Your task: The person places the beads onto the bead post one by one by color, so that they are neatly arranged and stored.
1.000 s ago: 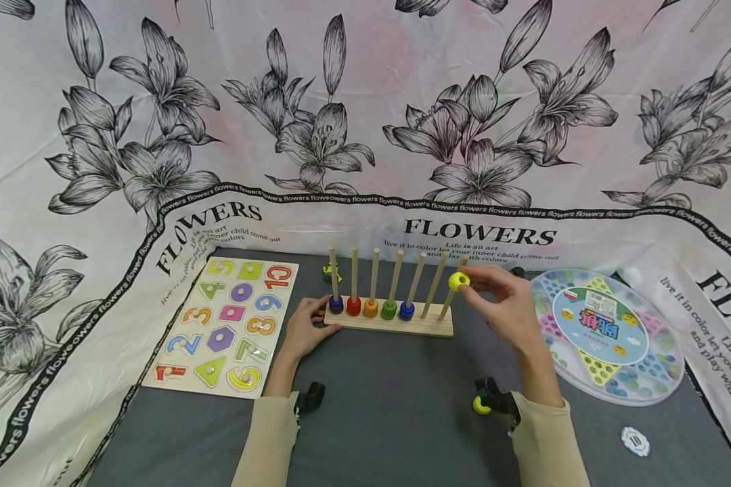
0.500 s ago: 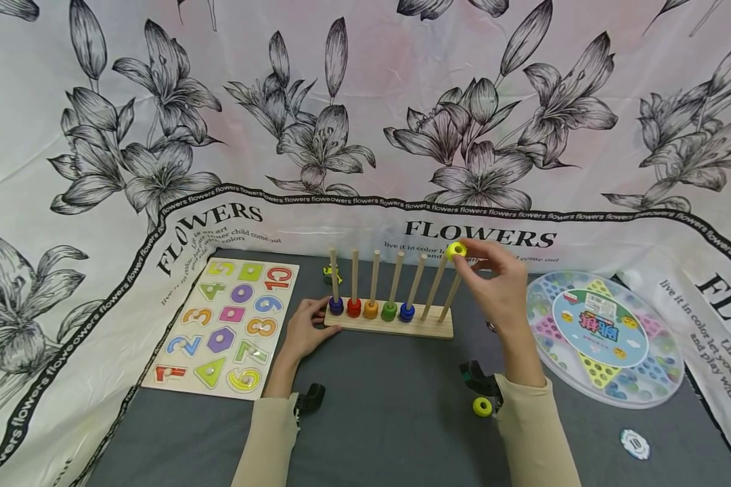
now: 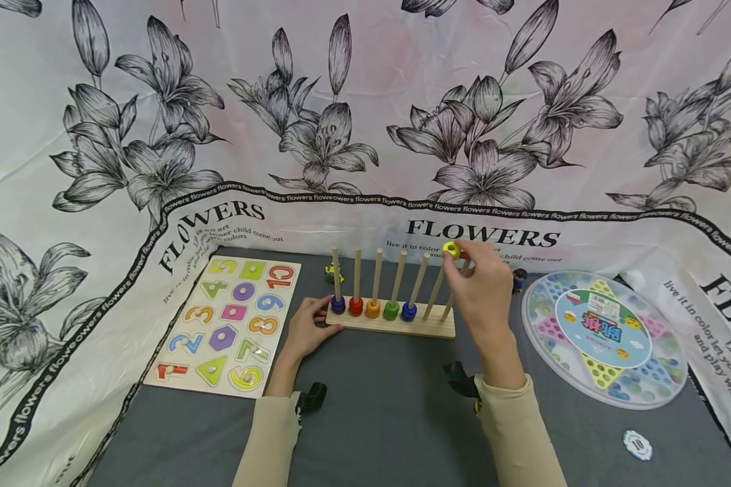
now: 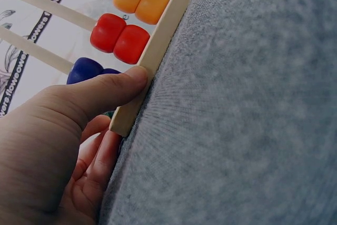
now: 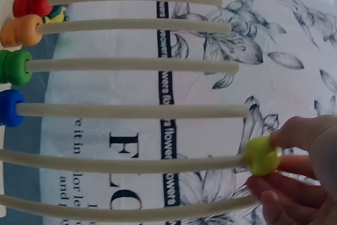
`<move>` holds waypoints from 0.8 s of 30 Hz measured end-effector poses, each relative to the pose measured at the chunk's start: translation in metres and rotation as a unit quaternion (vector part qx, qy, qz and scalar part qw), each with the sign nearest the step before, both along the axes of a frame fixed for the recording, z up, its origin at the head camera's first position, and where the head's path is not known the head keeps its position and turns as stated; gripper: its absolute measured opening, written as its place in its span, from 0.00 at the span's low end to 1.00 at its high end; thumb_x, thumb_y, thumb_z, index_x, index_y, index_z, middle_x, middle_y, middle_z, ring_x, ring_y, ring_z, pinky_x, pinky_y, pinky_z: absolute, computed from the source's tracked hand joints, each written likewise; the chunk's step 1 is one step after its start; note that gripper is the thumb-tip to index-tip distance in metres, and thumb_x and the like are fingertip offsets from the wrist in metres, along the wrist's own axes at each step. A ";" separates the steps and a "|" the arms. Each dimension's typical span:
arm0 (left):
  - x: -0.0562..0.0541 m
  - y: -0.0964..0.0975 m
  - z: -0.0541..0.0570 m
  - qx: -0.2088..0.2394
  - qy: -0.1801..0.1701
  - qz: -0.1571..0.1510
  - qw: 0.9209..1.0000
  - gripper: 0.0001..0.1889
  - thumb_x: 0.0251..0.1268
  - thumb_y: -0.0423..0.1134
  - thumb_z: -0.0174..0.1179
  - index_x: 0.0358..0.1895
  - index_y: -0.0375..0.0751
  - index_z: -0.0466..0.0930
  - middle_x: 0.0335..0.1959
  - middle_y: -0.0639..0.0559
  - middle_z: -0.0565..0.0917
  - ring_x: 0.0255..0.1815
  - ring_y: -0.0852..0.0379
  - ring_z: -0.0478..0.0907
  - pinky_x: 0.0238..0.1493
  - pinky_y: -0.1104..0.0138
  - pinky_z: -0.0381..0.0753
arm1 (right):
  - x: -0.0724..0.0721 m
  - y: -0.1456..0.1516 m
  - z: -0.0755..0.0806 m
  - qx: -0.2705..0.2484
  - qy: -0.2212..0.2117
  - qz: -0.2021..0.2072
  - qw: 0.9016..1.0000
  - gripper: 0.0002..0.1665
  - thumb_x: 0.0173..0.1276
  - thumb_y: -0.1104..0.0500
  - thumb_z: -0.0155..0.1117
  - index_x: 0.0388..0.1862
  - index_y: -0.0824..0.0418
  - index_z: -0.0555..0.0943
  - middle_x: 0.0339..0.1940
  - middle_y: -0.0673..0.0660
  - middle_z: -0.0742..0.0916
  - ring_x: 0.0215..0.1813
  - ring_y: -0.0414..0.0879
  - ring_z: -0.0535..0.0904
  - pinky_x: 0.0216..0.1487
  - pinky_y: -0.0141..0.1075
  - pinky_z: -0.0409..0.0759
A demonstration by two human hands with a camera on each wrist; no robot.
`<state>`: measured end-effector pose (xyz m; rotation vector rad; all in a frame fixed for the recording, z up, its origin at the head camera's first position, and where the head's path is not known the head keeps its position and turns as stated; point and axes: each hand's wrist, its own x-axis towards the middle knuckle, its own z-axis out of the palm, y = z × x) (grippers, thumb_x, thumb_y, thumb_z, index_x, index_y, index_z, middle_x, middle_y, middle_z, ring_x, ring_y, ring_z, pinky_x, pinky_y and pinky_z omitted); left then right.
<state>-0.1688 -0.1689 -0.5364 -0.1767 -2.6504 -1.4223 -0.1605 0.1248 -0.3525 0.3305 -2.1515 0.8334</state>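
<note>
A wooden peg rack (image 3: 423, 327) stands on the dark cloth, with a row of upright pegs. Purple-blue, red (image 4: 131, 43), orange (image 4: 152, 6), green (image 3: 391, 311) and blue (image 3: 409, 312) beads sit low on the pegs from left to right; the two rightmost pegs are bare along their visible lengths. My left hand (image 3: 306, 327) grips the rack's left end, thumb on the front edge and fingers behind. Between thumb and fingers, my right hand (image 3: 482, 287) pinches a yellow bead (image 5: 262, 155) at the tip of the second peg from the right. Whether the peg enters its hole, I cannot tell.
Another yellow bead (image 3: 478, 406) is mostly hidden by the right wrist camera. A number-and-shape puzzle board (image 3: 204, 352) lies left, a round board game (image 3: 548, 358) right, with a poker chip (image 3: 637, 445) nearer. Small toy figures (image 3: 334, 273) stand behind the rack.
My right hand has raised the yellow bead from beside the rightmost peg, then moved it left to the tip of the neighbouring peg. The left hand keeps its hold on the rack.
</note>
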 end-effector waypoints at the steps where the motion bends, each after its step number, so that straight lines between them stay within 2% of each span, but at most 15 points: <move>1: 0.000 0.000 0.000 0.000 0.002 -0.001 1.000 0.36 0.51 0.36 0.76 0.66 0.34 0.75 0.49 0.41 0.74 0.47 0.47 0.78 0.54 0.59 0.84 | 0.001 -0.002 0.002 0.007 -0.008 -0.008 1.000 0.10 0.62 0.66 0.70 0.40 0.71 0.86 0.34 0.64 0.88 0.28 0.55 0.82 0.24 0.35 0.78; 4: -0.001 0.000 0.001 0.000 0.005 -0.002 1.000 0.35 0.52 0.36 0.76 0.66 0.33 0.75 0.49 0.41 0.74 0.47 0.47 0.78 0.54 0.59 0.84 | 0.005 -0.007 0.004 0.018 -0.041 -0.019 0.999 0.10 0.62 0.66 0.70 0.40 0.73 0.86 0.34 0.67 0.88 0.29 0.57 0.85 0.26 0.46 0.84; 6: -0.001 0.000 0.001 0.001 0.000 0.000 1.000 0.36 0.51 0.36 0.76 0.66 0.34 0.75 0.49 0.41 0.74 0.48 0.47 0.78 0.54 0.59 0.84 | 0.006 -0.010 0.004 0.019 -0.062 -0.023 0.998 0.11 0.63 0.66 0.69 0.41 0.74 0.86 0.35 0.68 0.88 0.30 0.58 0.86 0.28 0.50 0.86; 11: 0.000 0.001 0.001 0.002 -0.002 0.001 1.000 0.36 0.51 0.36 0.77 0.66 0.34 0.75 0.49 0.41 0.74 0.48 0.47 0.78 0.54 0.59 0.84 | 0.008 -0.013 -0.004 -0.002 -0.076 -0.026 0.997 0.12 0.63 0.67 0.68 0.44 0.74 0.85 0.38 0.69 0.87 0.31 0.59 0.86 0.31 0.50 0.87; 16: 0.000 0.002 0.002 0.000 -0.001 0.002 1.000 0.36 0.51 0.36 0.77 0.66 0.34 0.75 0.49 0.41 0.74 0.48 0.47 0.79 0.54 0.59 0.84 | 0.012 -0.014 -0.017 -0.075 -0.061 -0.008 0.995 0.14 0.63 0.68 0.68 0.47 0.74 0.84 0.41 0.69 0.87 0.35 0.60 0.87 0.37 0.50 0.88; 21: -0.001 0.002 0.001 0.001 -0.001 0.002 1.000 0.36 0.50 0.36 0.77 0.65 0.34 0.75 0.49 0.41 0.74 0.48 0.47 0.79 0.54 0.59 0.84 | 0.016 -0.016 -0.035 -0.170 -0.074 0.007 0.983 0.16 0.63 0.69 0.68 0.50 0.73 0.84 0.41 0.67 0.88 0.38 0.58 0.87 0.41 0.47 0.87; 24: 0.000 0.000 0.001 0.004 -0.001 0.002 1.000 0.36 0.51 0.36 0.77 0.66 0.33 0.75 0.49 0.41 0.74 0.48 0.46 0.79 0.54 0.59 0.84 | 0.016 -0.017 -0.048 -0.198 -0.091 0.013 0.976 0.16 0.64 0.69 0.67 0.51 0.74 0.84 0.42 0.67 0.88 0.39 0.57 0.88 0.43 0.41 0.87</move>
